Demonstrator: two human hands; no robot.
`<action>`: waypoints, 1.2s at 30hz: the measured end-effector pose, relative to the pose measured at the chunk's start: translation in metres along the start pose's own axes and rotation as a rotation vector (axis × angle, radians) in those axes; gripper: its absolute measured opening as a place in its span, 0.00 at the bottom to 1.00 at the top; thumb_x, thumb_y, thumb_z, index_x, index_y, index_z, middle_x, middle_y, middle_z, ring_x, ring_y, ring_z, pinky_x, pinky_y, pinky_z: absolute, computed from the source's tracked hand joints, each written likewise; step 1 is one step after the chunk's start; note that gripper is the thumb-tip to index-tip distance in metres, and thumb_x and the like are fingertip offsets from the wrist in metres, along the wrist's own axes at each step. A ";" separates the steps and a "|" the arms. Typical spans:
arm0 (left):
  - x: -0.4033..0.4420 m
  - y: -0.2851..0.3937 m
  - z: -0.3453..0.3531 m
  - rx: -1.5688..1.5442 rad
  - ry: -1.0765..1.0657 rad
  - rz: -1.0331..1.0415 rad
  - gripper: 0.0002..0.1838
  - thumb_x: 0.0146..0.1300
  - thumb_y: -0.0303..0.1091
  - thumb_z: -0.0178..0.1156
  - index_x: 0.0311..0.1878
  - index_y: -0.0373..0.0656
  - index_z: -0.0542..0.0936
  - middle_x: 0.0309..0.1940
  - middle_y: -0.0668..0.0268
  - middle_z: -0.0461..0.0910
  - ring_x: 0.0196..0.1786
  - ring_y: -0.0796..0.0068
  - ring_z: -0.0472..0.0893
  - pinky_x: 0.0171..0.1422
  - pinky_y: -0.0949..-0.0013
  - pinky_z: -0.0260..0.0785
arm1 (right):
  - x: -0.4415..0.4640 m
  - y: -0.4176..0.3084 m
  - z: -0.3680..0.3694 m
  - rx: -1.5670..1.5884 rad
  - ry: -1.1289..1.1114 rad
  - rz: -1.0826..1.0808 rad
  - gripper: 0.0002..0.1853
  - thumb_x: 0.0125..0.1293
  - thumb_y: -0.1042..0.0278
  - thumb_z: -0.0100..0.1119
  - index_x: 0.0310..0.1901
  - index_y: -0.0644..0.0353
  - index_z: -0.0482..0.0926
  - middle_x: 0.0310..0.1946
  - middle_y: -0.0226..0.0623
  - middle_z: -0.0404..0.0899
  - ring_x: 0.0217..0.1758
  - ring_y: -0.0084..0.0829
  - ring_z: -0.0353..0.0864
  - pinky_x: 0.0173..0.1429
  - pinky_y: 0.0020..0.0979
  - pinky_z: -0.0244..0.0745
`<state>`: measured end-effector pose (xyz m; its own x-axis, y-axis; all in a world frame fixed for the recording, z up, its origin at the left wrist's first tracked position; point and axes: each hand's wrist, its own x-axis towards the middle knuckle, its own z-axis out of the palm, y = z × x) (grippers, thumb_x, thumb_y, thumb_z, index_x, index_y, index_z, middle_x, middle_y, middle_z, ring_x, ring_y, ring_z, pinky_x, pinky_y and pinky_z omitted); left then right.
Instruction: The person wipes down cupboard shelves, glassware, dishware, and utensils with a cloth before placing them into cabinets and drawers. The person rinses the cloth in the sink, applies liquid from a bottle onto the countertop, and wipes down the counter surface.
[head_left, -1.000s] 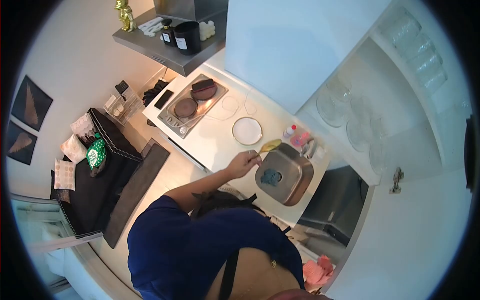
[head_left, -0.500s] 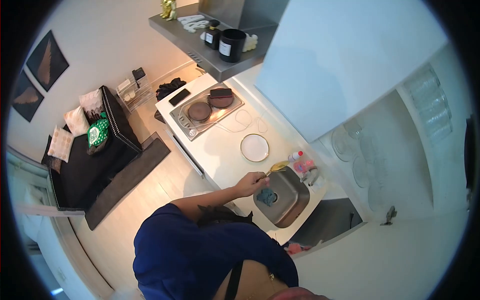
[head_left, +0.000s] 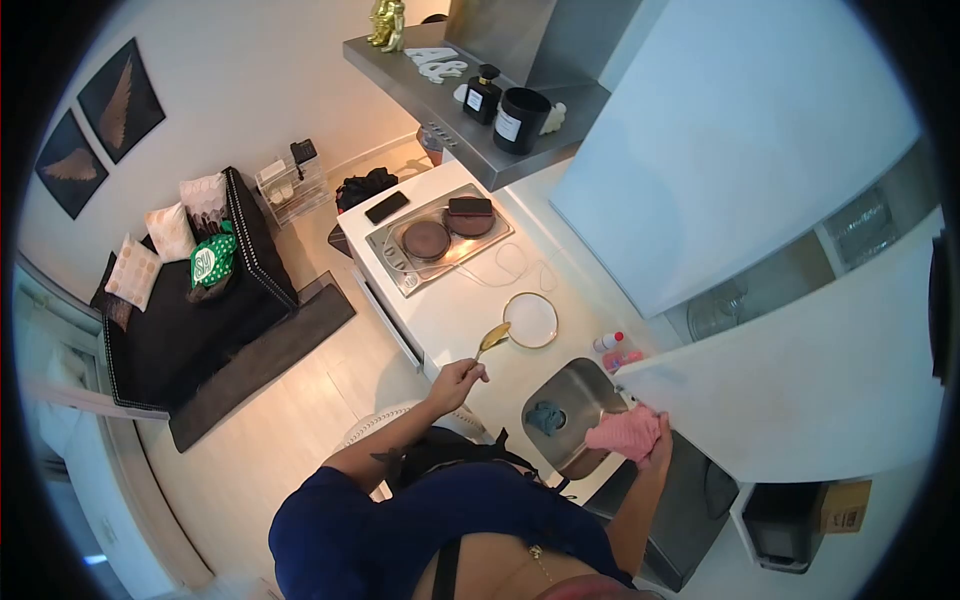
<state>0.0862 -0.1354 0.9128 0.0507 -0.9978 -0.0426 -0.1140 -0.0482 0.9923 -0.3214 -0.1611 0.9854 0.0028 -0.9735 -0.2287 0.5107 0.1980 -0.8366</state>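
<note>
My left hand (head_left: pixel 458 385) is closed around the handle of a gold spoon (head_left: pixel 493 338), held over the counter. Its bowl end points at a white plate with a gold rim (head_left: pixel 530 320); whether another utensil lies beside it I cannot tell. A pink cloth (head_left: pixel 625 434) hangs from my right hand (head_left: pixel 658 448) above the right side of the steel sink (head_left: pixel 572 385). That hand is close to the lower edge of a white cabinet door (head_left: pixel 790 385). In the sink a crumpled blue-grey cloth (head_left: pixel 545 418) lies by the drain.
A white bottle with a red cap (head_left: pixel 607 342) and a pink bottle (head_left: pixel 624 360) stand behind the sink. The hob (head_left: pixel 440 240) has two round plates, with a dark phone-like object (head_left: pixel 470 207) on one. The range hood (head_left: pixel 470 120) overhangs the counter. Glassware shows inside the cabinet.
My left hand has moved left, carrying the spoon away from the sink. My right hand has come into view with the pink cloth. The cabinet door has swung across, covering most of the shelves.
</note>
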 end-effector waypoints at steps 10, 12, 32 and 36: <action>-0.010 -0.013 -0.020 0.010 0.112 -0.091 0.18 0.68 0.41 0.47 0.31 0.38 0.80 0.19 0.72 0.69 0.26 0.82 0.65 0.33 0.74 0.59 | 0.060 -0.046 0.014 -0.123 0.107 0.096 0.26 0.65 0.53 0.53 0.57 0.63 0.65 0.47 0.42 0.75 0.49 0.36 0.77 0.50 0.36 0.76; -0.012 -0.011 -0.016 -0.004 0.108 -0.070 0.18 0.69 0.41 0.47 0.32 0.38 0.80 0.18 0.73 0.69 0.26 0.83 0.65 0.33 0.74 0.59 | 0.065 -0.042 0.014 -0.102 0.117 0.084 0.26 0.64 0.54 0.53 0.56 0.64 0.65 0.46 0.42 0.75 0.47 0.36 0.78 0.49 0.35 0.77; 0.020 0.059 0.088 -0.591 -0.328 -0.154 0.23 0.72 0.46 0.39 0.30 0.37 0.72 0.30 0.59 0.76 0.44 0.65 0.78 0.54 0.62 0.68 | -0.024 0.088 0.141 -0.756 -0.528 0.452 0.15 0.62 0.57 0.58 0.31 0.62 0.75 0.26 0.33 0.79 0.33 0.20 0.76 0.39 0.25 0.72; 0.014 0.046 0.105 -0.518 -0.338 -0.185 0.20 0.72 0.41 0.39 0.30 0.37 0.71 0.30 0.60 0.76 0.42 0.66 0.78 0.53 0.63 0.68 | -0.035 0.097 0.131 -0.558 -0.512 0.420 0.12 0.61 0.61 0.60 0.36 0.63 0.77 0.30 0.32 0.80 0.31 0.21 0.76 0.39 0.25 0.72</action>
<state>-0.0226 -0.1565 0.9452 -0.3010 -0.9385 -0.1690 0.3645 -0.2769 0.8891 -0.1591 -0.1228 0.9773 0.5519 -0.7121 -0.4339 -0.1158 0.4498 -0.8856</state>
